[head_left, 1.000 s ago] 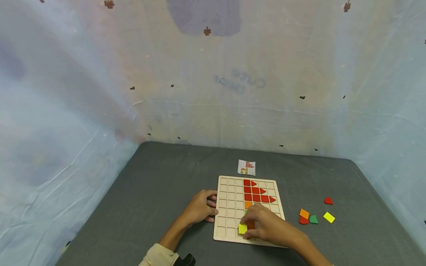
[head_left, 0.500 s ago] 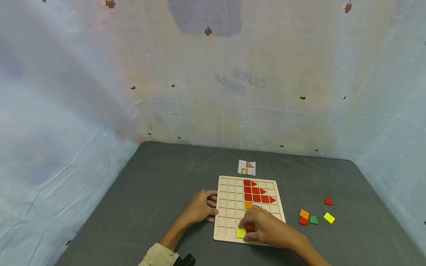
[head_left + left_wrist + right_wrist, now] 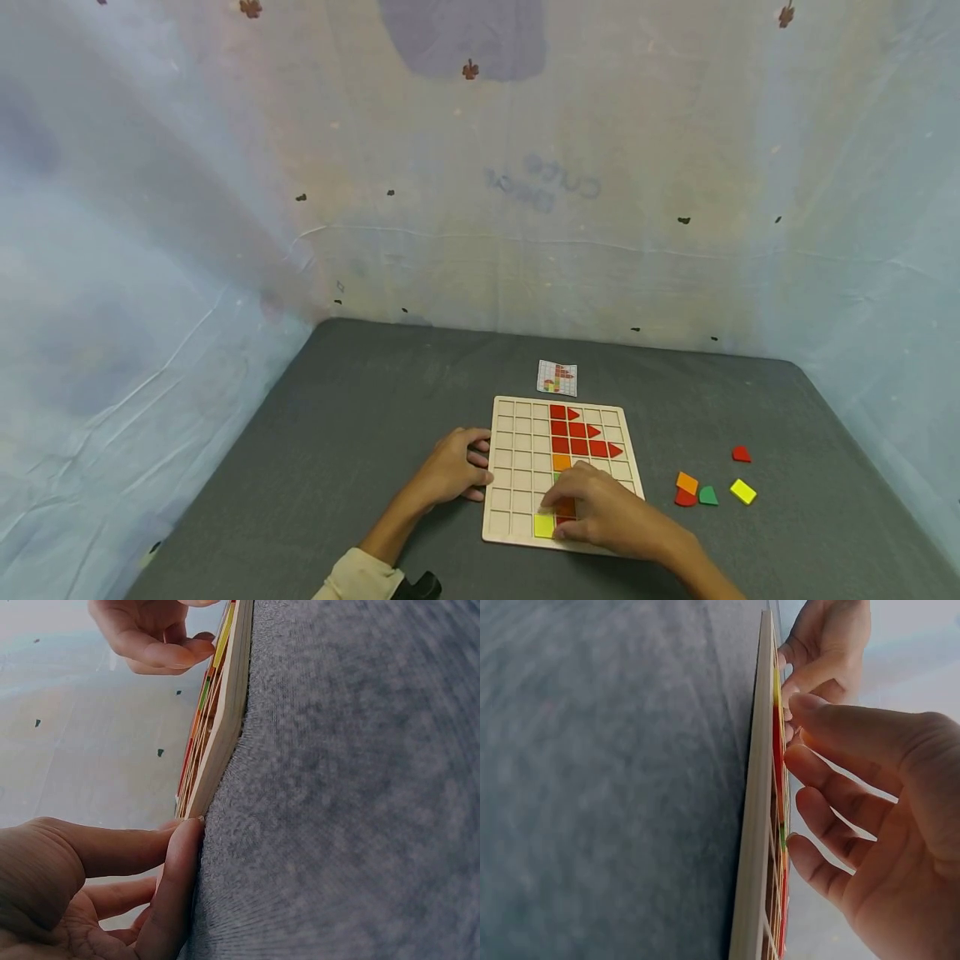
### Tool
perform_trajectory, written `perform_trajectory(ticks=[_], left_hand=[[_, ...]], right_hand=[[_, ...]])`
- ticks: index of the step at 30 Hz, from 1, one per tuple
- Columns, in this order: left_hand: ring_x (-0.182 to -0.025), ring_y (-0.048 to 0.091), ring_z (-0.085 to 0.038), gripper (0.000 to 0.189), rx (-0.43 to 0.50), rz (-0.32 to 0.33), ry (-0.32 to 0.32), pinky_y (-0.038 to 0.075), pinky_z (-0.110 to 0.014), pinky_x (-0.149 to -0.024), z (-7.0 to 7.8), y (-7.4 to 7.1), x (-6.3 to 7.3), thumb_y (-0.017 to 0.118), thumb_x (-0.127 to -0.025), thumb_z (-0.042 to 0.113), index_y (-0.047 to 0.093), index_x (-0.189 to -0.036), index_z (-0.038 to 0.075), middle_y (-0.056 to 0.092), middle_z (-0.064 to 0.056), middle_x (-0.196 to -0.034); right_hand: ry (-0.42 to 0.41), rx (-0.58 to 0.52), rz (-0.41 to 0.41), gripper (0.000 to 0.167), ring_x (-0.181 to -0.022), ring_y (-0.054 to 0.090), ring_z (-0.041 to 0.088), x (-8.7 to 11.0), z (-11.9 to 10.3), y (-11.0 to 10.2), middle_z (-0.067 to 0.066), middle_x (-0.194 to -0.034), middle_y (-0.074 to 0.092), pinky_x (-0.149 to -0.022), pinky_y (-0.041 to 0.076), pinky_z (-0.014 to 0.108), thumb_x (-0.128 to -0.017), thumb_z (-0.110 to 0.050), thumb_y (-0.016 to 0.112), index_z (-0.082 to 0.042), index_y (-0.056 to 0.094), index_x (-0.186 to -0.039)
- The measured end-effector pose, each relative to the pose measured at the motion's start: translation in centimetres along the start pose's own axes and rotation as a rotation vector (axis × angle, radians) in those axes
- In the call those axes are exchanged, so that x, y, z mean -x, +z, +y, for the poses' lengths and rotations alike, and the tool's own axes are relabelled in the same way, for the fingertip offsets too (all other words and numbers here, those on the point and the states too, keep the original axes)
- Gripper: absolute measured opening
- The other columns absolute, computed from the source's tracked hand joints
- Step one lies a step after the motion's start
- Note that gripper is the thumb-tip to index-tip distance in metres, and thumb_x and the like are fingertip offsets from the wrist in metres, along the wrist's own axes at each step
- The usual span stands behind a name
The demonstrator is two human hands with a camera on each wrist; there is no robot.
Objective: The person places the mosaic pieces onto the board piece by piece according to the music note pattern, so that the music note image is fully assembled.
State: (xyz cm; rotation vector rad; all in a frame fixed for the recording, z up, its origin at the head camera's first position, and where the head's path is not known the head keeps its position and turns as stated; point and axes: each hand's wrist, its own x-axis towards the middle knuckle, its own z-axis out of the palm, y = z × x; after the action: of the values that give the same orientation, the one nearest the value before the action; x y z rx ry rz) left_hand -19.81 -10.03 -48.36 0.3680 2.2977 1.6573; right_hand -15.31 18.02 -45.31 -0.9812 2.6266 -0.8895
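Note:
A pale wooden grid board point(image 3: 517, 460) lies flat on the dark cloth, with red, orange, yellow and green pieces in its cells. My left hand point(image 3: 448, 468) is at its left edge; in the left wrist view the thumb and a finger pinch that edge. Low over the board's front part hovers my right hand point(image 3: 600, 507), fingers bent loosely and apart, holding nothing that shows. Beside its fingertips a yellow square point(image 3: 543, 526) lies in a front-row cell. Brown-orange and red pieces are partly hidden under this hand. Red squares point(image 3: 559, 445) and triangles point(image 3: 616, 450) form three rows farther back.
Behind the board lies a small printed pattern card point(image 3: 557, 378). To the right are loose pieces: an orange square point(image 3: 687, 482) overlapping a red piece point(image 3: 685, 498), a green piece point(image 3: 708, 496), a yellow one point(image 3: 743, 491) and another red one point(image 3: 741, 453). Cloth walls point(image 3: 480, 250) enclose the table.
The yellow square, tilted under the right fingertips a second ago, now lies in its cell. The right fingers have lifted slightly off it. The left hand stays put.

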Motion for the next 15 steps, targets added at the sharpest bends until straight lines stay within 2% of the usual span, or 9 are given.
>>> perform_trajectory(ticks=[8,12,15], left_hand=[[-0.102,0.064,-0.024,0.066,0.006,0.005,-0.001,0.067,-0.036,-0.059,0.0,-0.1,-0.1,0.077,-0.085,-0.011,0.055,-0.147,-0.007,0.056,-0.016,-0.123],[-0.102,0.064,-0.024,0.066,0.009,0.002,0.001,0.067,-0.036,-0.059,0.0,-0.1,0.0,0.077,-0.085,-0.011,0.055,-0.147,-0.007,0.056,-0.016,-0.123],[-0.102,0.064,-0.024,0.066,0.010,-0.001,0.003,0.067,-0.036,-0.059,0.1,-0.1,0.0,0.077,-0.085,-0.010,0.054,-0.147,-0.007,0.056,-0.016,-0.123]], right_hand=[[0.030,-0.071,0.078,0.023,-0.095,0.060,0.008,0.7,1.4,-0.9,-0.013,-0.105,0.071,-0.082,0.056,0.027,-0.091,-0.030,0.086,-0.024,0.078,-0.111],[0.092,-0.113,0.093,0.025,-0.097,0.062,0.010,1.5,1.9,-1.6,-0.010,-0.108,0.070,-0.083,0.058,0.028,-0.092,-0.030,0.084,-0.022,0.077,-0.114],[0.135,-0.105,0.121,0.027,-0.097,0.063,0.011,2.1,2.2,-2.3,-0.009,-0.108,0.069,-0.082,0.058,0.030,-0.092,-0.032,0.084,-0.022,0.076,-0.116]])
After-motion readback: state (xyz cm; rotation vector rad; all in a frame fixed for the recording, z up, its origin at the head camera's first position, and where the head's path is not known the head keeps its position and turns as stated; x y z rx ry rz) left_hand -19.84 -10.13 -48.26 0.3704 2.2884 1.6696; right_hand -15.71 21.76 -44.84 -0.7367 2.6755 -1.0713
